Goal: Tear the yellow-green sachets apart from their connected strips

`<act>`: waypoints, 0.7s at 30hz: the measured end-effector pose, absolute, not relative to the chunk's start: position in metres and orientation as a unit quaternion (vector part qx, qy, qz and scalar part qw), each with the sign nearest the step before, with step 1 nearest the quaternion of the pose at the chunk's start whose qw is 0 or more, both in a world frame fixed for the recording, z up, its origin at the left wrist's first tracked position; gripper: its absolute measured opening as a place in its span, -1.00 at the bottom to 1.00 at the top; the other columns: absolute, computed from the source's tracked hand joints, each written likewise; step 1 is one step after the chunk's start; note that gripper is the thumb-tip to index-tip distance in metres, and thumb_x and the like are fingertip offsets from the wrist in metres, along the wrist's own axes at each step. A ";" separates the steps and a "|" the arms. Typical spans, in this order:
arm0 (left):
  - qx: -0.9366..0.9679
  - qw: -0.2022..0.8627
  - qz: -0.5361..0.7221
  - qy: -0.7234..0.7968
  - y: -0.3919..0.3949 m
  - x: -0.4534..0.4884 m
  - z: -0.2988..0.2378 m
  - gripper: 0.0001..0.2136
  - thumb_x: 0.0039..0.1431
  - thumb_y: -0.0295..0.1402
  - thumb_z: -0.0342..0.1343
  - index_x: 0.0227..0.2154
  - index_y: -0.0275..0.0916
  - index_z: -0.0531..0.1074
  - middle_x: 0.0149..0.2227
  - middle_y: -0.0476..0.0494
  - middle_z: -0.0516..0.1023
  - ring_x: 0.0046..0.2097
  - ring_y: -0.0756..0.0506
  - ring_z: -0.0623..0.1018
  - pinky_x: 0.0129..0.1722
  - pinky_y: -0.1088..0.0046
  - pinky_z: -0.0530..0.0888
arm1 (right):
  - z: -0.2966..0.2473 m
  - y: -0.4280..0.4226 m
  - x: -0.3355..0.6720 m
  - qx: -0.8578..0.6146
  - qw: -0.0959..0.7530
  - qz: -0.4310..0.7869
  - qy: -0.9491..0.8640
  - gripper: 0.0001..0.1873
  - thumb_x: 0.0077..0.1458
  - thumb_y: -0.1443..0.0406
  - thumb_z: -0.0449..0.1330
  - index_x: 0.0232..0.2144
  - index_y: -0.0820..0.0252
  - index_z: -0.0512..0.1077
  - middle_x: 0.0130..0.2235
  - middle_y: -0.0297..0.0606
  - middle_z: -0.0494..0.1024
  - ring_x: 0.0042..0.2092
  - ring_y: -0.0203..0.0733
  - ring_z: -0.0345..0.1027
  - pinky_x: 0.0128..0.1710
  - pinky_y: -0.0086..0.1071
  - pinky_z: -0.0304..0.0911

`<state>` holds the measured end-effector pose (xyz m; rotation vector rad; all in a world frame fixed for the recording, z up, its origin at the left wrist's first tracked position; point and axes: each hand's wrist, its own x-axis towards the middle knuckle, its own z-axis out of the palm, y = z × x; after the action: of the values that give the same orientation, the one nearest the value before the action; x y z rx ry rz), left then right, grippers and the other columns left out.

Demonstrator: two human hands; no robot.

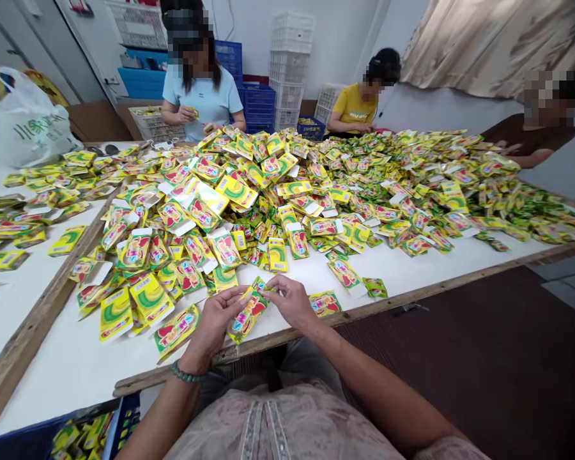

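Observation:
My left hand (219, 317) grips a small yellow and green printed box (246, 321) by its side, just above the table's front edge. At the box's upper end, the fingers of my right hand (291, 301) pinch a small green and yellow packet (259, 285); how far it sits inside the box cannot be made out. Beside my left wrist lies a similar printed box (176, 331). Near my right hand another box (324, 303) lies flat, with an open-flapped box (345, 276) and a small green packet (375, 287) farther right.
A large heap of boxes and packets (249, 185) covers the white table (287, 329). Wooden strips (43, 313) edge the table. A blue crate (119, 425) with packets stands lower left, and a plastic bag (29, 121) sits far left. Three people work around the heap.

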<state>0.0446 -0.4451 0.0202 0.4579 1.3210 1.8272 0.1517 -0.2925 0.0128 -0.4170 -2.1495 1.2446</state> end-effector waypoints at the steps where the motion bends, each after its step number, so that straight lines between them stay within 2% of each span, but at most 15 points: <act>1: 0.184 0.409 0.721 0.529 -0.446 0.045 0.021 -0.61 -0.17 -0.37 0.32 -0.21 -0.34 0.47 -0.36 -0.16 0.62 -0.35 -0.05 0.58 -0.32 0.53 0.49 | 0.015 -0.294 0.153 -0.141 0.294 0.458 -0.827 -0.85 -0.02 0.22 0.21 -0.46 0.20 0.44 -0.48 -0.36 0.43 -0.42 -0.31 0.25 -0.40 -0.45 0.13; 7: 0.184 0.397 0.726 0.531 -0.448 0.045 0.021 -0.59 -0.17 -0.35 0.32 -0.19 -0.34 0.46 -0.36 -0.17 0.62 -0.35 -0.07 0.58 -0.30 0.48 0.48 | 0.029 -0.300 0.157 -0.111 0.323 0.392 -0.854 -0.90 -0.01 0.27 0.24 -0.37 0.15 0.50 -0.35 -0.30 0.52 -0.23 -0.24 0.32 -0.18 -0.34 0.14; 10: 0.178 0.384 0.736 0.529 -0.450 0.044 0.020 -0.59 -0.18 -0.35 0.32 -0.20 -0.34 0.46 -0.37 -0.16 0.62 -0.36 -0.07 0.58 -0.30 0.48 0.48 | 0.033 -0.309 0.154 -0.106 0.287 0.362 -0.880 -0.90 0.05 0.31 0.18 -0.37 0.12 0.51 -0.32 -0.27 0.53 -0.12 -0.18 0.31 -0.10 -0.25 0.07; 13: 0.168 0.387 0.734 0.533 -0.453 0.045 0.018 -0.58 -0.19 -0.34 0.32 -0.20 -0.33 0.46 -0.39 -0.15 0.61 -0.37 -0.07 0.58 -0.33 0.48 0.48 | 0.030 -0.320 0.148 -0.116 0.248 0.382 -0.882 -0.85 0.12 0.30 0.11 -0.36 0.10 0.49 -0.24 -0.28 0.54 0.02 -0.12 0.25 -0.01 -0.17 -0.03; 15: 0.169 0.389 0.731 0.534 -0.455 0.045 0.017 -0.56 -0.19 -0.33 0.32 -0.17 -0.32 0.45 -0.40 -0.13 0.61 -0.40 -0.06 0.57 -0.35 0.47 0.48 | 0.024 -0.330 0.143 -0.131 0.240 0.405 -0.873 -0.88 0.08 0.28 0.14 -0.31 0.13 0.45 -0.25 -0.27 0.54 -0.02 -0.11 0.30 0.03 -0.12 -0.05; 16: 0.169 0.388 0.729 0.538 -0.457 0.045 0.017 -0.54 -0.20 -0.32 0.32 -0.16 -0.32 0.44 -0.41 -0.12 0.60 -0.41 -0.06 0.57 -0.35 0.45 0.48 | 0.022 -0.335 0.140 -0.134 0.232 0.420 -0.867 -0.86 0.06 0.27 0.17 -0.28 0.15 0.43 -0.28 -0.28 0.54 -0.10 -0.13 0.36 0.04 -0.12 -0.04; 19: 0.159 0.369 0.711 0.577 -0.472 0.035 0.023 -0.51 -0.22 -0.28 0.33 -0.14 -0.30 0.43 -0.42 -0.11 0.60 -0.41 -0.08 0.57 -0.35 0.43 0.49 | 0.018 -0.350 0.133 -0.109 0.195 0.497 -0.839 -0.77 0.05 0.28 0.17 -0.19 0.17 0.35 -0.39 -0.35 0.53 -0.33 -0.24 0.42 -0.03 -0.19 0.10; 21: 0.139 0.311 0.697 0.631 -0.497 0.019 0.037 -0.48 -0.25 -0.26 0.34 -0.13 -0.29 0.43 -0.43 -0.10 0.61 -0.41 -0.08 0.57 -0.40 0.46 0.49 | 0.021 -0.351 0.129 -0.075 0.207 0.540 -0.812 -0.71 0.07 0.28 0.14 -0.12 0.14 0.29 -0.31 -0.33 0.54 -0.27 -0.25 0.42 -0.08 -0.27 0.17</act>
<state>0.0192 -0.4972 0.0373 0.3666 1.6671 1.8393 0.1286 -0.3509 0.0210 -0.2079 -2.2607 1.5047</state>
